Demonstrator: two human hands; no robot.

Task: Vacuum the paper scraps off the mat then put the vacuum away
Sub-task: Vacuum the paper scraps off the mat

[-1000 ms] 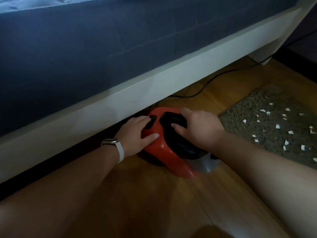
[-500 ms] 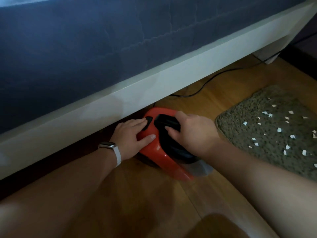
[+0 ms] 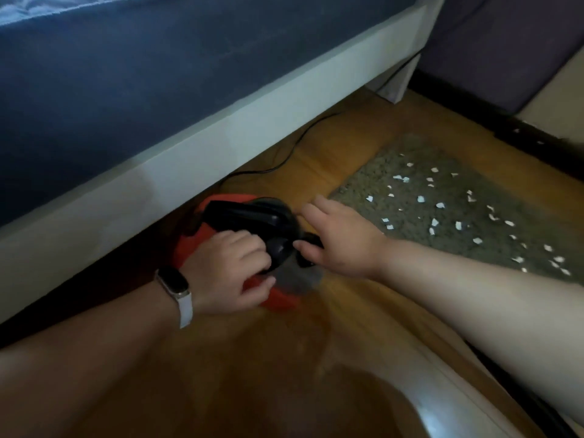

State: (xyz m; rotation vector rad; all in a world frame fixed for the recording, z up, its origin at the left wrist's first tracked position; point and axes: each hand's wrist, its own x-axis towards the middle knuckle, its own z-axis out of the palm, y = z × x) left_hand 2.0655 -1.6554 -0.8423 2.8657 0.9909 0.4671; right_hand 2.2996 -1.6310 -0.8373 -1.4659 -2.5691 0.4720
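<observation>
A red and black handheld vacuum [image 3: 249, 216] lies on the wooden floor at the edge of the bed frame. My left hand [image 3: 230, 273], with a white watch band at the wrist, curls around the lower part of its black handle. My right hand [image 3: 341, 238] rests against the vacuum's right side, fingers spread, thumb touching a black part. To the right lies a grey shaggy mat [image 3: 455, 210] strewn with several white paper scraps [image 3: 436, 205]. The vacuum's nozzle end is blurred and partly hidden under my hands.
A white bed frame [image 3: 221, 134] with a dark blue mattress [image 3: 126, 74] runs diagonally above the vacuum. A black cord [image 3: 294, 147] trails along the floor under the bed. A dark sofa [image 3: 505, 42] stands at the back right. Bare wooden floor [image 3: 252, 358] spreads in front.
The vacuum has come further out from under the bed. My left hand moved from its red side onto the black handle; my right hand slid off the handle to the right side.
</observation>
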